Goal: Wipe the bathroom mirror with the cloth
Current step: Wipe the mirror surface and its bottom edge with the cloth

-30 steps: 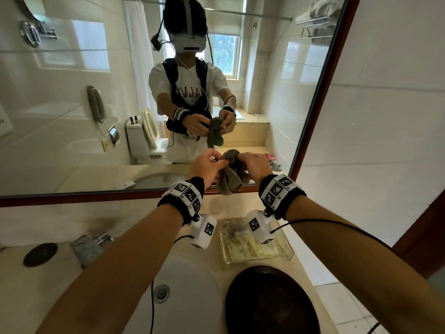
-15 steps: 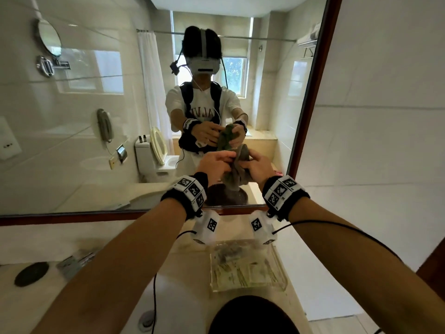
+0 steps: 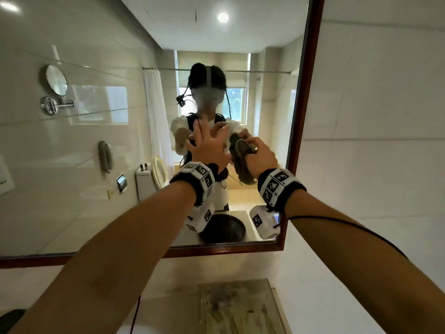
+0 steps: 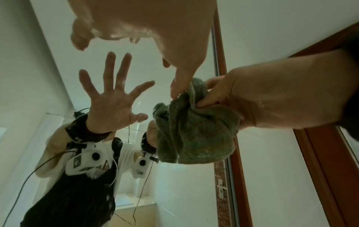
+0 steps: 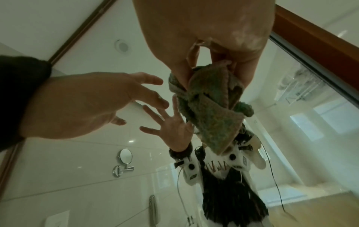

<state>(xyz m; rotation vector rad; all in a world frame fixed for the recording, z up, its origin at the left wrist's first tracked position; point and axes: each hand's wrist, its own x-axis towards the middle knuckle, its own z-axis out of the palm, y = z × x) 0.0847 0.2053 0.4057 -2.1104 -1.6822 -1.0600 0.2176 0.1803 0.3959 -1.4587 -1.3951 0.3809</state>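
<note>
Cloth: grey-green cloth (image 3: 243, 162), bunched, hanging from the right hand at about 1 o'clock of the head view's centre, close in front of the mirror glass; contact with the glass cannot be told.
Right hand: right hand (image 3: 261, 156) pinches the cloth's top between thumb and fingertips (image 4: 205, 101).
Left hand: left hand (image 3: 208, 147), at 9 o'clock of the cloth, fingers spread, holding nothing, apart from the cloth.
Mirror: mirror (image 3: 96, 153), dark red-brown wooden frame (image 3: 304, 97) at 3 o'clock of the hands.
Below: glass tray (image 3: 231, 307) on the counter at 6 o'clock.
</note>
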